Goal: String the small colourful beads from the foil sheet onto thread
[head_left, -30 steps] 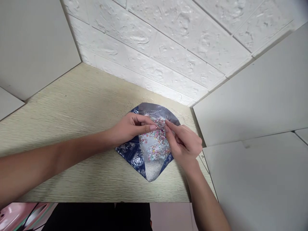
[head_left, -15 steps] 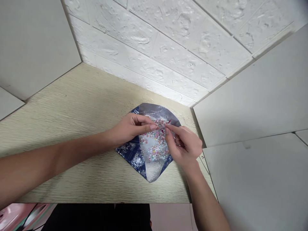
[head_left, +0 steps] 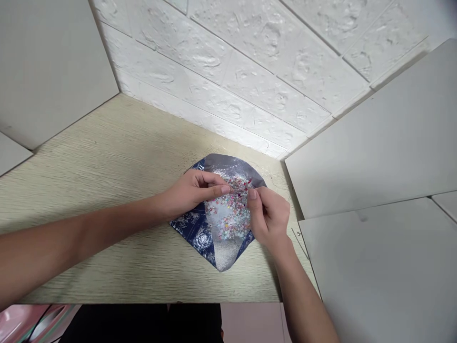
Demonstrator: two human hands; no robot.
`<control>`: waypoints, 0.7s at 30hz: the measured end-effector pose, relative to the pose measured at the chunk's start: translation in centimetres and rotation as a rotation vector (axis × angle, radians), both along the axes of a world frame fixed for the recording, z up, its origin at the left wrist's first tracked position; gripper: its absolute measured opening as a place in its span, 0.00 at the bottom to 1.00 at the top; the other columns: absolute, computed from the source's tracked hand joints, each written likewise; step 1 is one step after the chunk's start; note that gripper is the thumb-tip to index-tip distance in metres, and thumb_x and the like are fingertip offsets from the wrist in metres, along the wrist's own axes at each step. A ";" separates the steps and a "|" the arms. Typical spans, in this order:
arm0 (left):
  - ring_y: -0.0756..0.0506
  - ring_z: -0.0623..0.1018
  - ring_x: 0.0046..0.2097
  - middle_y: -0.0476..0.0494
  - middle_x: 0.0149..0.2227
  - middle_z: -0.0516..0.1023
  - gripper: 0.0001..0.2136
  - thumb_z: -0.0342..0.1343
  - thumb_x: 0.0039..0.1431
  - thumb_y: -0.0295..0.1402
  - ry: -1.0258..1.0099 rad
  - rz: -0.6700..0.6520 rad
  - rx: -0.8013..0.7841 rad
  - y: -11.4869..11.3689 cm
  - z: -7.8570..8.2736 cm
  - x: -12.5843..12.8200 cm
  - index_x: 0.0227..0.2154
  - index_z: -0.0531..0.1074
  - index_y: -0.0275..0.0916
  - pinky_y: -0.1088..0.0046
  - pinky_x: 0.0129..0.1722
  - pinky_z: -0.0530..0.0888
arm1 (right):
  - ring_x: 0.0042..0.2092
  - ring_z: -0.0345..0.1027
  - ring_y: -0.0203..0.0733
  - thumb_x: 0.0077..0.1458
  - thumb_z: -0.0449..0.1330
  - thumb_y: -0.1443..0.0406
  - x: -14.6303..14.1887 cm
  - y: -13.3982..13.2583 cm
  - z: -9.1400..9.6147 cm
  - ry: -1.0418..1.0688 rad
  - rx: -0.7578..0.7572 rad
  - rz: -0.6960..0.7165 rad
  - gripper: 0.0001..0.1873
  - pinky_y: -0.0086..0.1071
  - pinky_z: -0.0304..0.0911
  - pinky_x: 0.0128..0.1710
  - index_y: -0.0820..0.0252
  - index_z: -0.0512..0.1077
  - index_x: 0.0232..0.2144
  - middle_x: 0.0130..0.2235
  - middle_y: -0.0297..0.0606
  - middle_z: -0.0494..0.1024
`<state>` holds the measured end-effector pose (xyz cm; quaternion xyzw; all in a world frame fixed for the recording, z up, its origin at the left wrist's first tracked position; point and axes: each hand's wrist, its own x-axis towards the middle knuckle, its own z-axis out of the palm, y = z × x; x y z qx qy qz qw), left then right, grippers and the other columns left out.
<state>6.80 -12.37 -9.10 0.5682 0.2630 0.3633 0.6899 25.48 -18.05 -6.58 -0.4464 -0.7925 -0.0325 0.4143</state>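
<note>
A dark blue cloth with a white flower print (head_left: 194, 232) lies on the pale wood table (head_left: 107, 157). Over it rests a clear plastic bag (head_left: 228, 216) holding many small pastel beads. My left hand (head_left: 193, 190) rests on the cloth, thumb and forefinger pinched at the bag's upper part. My right hand (head_left: 269, 214) is curled into a pinch right beside the left fingertips, above the beads. Something very small and thin seems held between the two pinches; I cannot make out what it is.
A white embossed brick wall (head_left: 250, 71) backs the table. Grey panels stand at the left (head_left: 46, 62) and right (head_left: 374, 143). The table's front edge runs near the bottom, with dark clothing and a pink object (head_left: 32, 319) below it.
My right hand's fingers curled in from a looser pinch to a tighter fist-like pinch and drew slightly left toward the left fingertips. The left hand stayed put.
</note>
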 end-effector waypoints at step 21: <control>0.51 0.68 0.30 0.50 0.25 0.70 0.09 0.61 0.52 0.38 0.130 -0.066 0.143 -0.2 0.4 0.1 0.27 0.77 0.36 0.75 0.29 0.64 | 0.23 0.50 0.28 0.55 0.55 0.69 -0.2 0.0 0.1 0.051 -0.148 0.017 0.08 0.26 0.50 0.23 0.58 0.60 0.25 0.22 0.25 0.58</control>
